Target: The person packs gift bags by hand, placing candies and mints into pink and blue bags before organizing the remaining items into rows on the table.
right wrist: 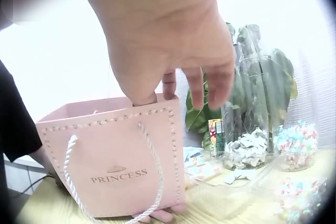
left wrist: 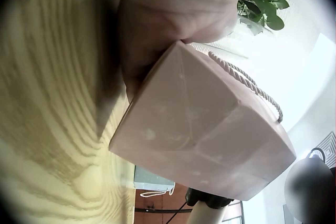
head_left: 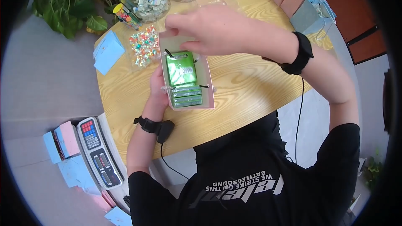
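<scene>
My left hand (head_left: 158,84) holds a pink paper gift bag (head_left: 208,81) by its lower side, and the bag tilts open toward me. "PRINCESS" is printed on the bag's front, where white rope handles (right wrist: 157,166) hang. Inside lie a shiny green pack (head_left: 181,70) and several smaller green packs (head_left: 187,96) stacked beside it. Over the bag's far rim stands my right hand (head_left: 209,29), thumb inside the mouth at the rim, other fingers loosely spread outside it. Nothing shows between those fingers. In the left wrist view, the bag's base (left wrist: 194,129) faces the camera.
Wrapped candies (head_left: 144,46) lie in a clear tray at the left, with blue sheets (head_left: 109,52) beside it. Clear tubs (head_left: 151,4) of wrapped pieces stand behind. More gift bags (head_left: 310,14) stand far right. A scale (head_left: 100,152) and a leafy plant (head_left: 67,6) are left.
</scene>
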`<state>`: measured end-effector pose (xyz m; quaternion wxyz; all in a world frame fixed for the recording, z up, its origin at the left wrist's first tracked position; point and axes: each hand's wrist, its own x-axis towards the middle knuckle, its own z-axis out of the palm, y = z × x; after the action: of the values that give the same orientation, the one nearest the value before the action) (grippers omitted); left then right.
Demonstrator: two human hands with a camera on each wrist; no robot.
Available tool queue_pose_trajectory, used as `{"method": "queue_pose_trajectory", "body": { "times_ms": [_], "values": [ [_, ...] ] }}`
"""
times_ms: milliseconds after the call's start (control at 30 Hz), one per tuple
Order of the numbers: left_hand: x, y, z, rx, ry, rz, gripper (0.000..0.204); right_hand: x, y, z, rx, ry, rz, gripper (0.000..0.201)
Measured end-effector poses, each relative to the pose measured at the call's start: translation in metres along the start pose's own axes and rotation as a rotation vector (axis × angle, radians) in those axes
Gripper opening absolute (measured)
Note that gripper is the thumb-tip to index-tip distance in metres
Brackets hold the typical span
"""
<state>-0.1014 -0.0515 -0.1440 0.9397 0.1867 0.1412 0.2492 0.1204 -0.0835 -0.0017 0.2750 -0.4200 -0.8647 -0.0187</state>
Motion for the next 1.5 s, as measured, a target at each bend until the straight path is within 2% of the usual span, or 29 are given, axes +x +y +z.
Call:
{"method": "queue_pose_trajectory", "body": {
  "times_ms": [33,100,133,167,267,333,367,433,500,567,600,633,667,700,767,800,833,867,900,933,967,1033,1067,1133,1200,1267,1367,1433,1500],
  "values": [
    [0.001,0.001,-0.006,0.015,-0.005,-0.001,0.051,-0.002,-0.008,-0.006,0.151,-0.253,0.273,0.022],
    [0.001,0.004,-0.018,0.122,0.095,-0.055,0.049,-0.008,-0.012,-0.007,0.183,-0.218,0.256,0.02],
    [-0.001,0.004,-0.007,0.033,-0.246,-0.089,0.048,-0.009,-0.015,-0.01,0.221,-0.201,0.239,0.019],
    [-0.003,0.005,0.004,0.044,-0.248,-0.086,0.048,-0.012,-0.018,-0.014,0.218,-0.192,0.234,0.019],
    [-0.011,0.0,0.035,0.641,-0.003,-0.066,0.05,-0.025,-0.021,-0.024,0.245,-0.227,0.308,0.018],
    [-0.016,-0.006,0.052,1.025,0.17,-0.054,0.05,-0.036,-0.012,-0.021,0.135,-0.218,0.42,0.024],
    [-0.017,-0.008,0.059,1.217,0.261,-0.046,0.051,-0.043,-0.006,-0.018,0.137,-0.221,0.418,0.024],
    [-0.016,-0.003,0.07,1.218,0.279,-0.105,0.052,-0.056,0.005,-0.015,0.104,-0.21,0.537,0.025],
    [-0.02,0.001,0.078,1.224,0.297,-0.169,0.054,-0.065,0.007,-0.016,0.1,-0.193,0.534,0.023],
    [-0.024,0.004,0.083,1.341,0.359,-0.068,0.052,-0.068,0.004,-0.02,0.096,-0.164,0.538,0.021],
    [-0.025,0.008,0.082,1.35,0.355,-0.072,0.052,-0.068,0.001,-0.024,0.079,-0.211,0.584,0.02],
    [-0.026,0.015,0.081,1.232,0.261,-0.043,0.055,-0.068,-0.002,-0.028,0.06,-0.259,0.63,0.02],
    [-0.025,0.019,0.08,1.111,0.171,-0.016,0.058,-0.07,0.001,-0.026,0.063,-0.252,0.635,0.02],
    [-0.026,0.022,0.081,1.117,0.163,-0.019,0.058,-0.072,0.002,-0.024,0.013,-0.238,0.612,0.018],
    [-0.031,0.022,0.093,1.254,0.172,0.111,0.068,-0.075,0.006,-0.019,-0.034,-0.223,0.591,0.017],
    [-0.035,0.019,0.101,1.256,0.169,0.108,0.068,-0.076,0.009,-0.016,-0.059,-0.081,0.432,0.02],
    [-0.039,0.013,0.114,1.465,0.085,0.233,0.078,-0.077,0.013,-0.016,-0.085,0.059,0.272,0.024],
    [-0.042,0.007,0.125,1.668,-0.006,0.363,0.091,-0.071,0.012,-0.022,-0.086,0.061,0.276,0.024],
    [-0.042,0.003,0.136,1.668,-0.011,0.361,0.091,-0.061,0.011,-0.031,-0.022,-0.141,0.446,0.034],
    [-0.041,-0.002,0.146,1.936,-0.006,0.409,0.092,-0.05,0.011,-0.036,0.044,-0.343,0.614,0.044],
    [-0.039,-0.007,0.151,2.203,-0.004,0.462,0.094,-0.042,0.02,-0.033,0.039,-0.338,0.62,0.044],
    [-0.033,-0.017,0.154,2.215,0.023,0.403,0.092,-0.028,0.048,-0.019,0.309,-0.717,0.644,0.057],
    [-0.03,-0.019,0.155,2.226,0.059,0.339,0.091,-0.025,0.058,-0.011,0.302,-0.704,0.656,0.057],
    [-0.027,-0.021,0.149,2.226,0.041,0.382,0.088,-0.02,0.074,-0.004,0.579,-0.811,0.678,0.057],
    [-0.027,-0.018,0.142,2.225,0.026,0.422,0.085,-0.015,0.071,-0.013,0.511,-0.845,0.687,0.056],
    [-0.029,-0.011,0.138,2.24,-0.09,0.413,0.083,-0.011,0.073,-0.011,0.444,-0.924,0.663,0.055],
    [-0.028,-0.002,0.137,2.227,-0.125,0.365,0.084,-0.008,0.066,-0.002,0.478,-0.981,0.629,0.055],
    [-0.026,-0.004,0.139,2.215,-0.109,0.38,0.083,-0.013,0.06,0.006,0.558,-0.951,0.619,0.05],
    [-0.023,-0.009,0.136,2.195,-0.082,0.393,0.083,-0.015,0.062,0.018,0.921,-0.888,0.493,0.038]
  ]
}}
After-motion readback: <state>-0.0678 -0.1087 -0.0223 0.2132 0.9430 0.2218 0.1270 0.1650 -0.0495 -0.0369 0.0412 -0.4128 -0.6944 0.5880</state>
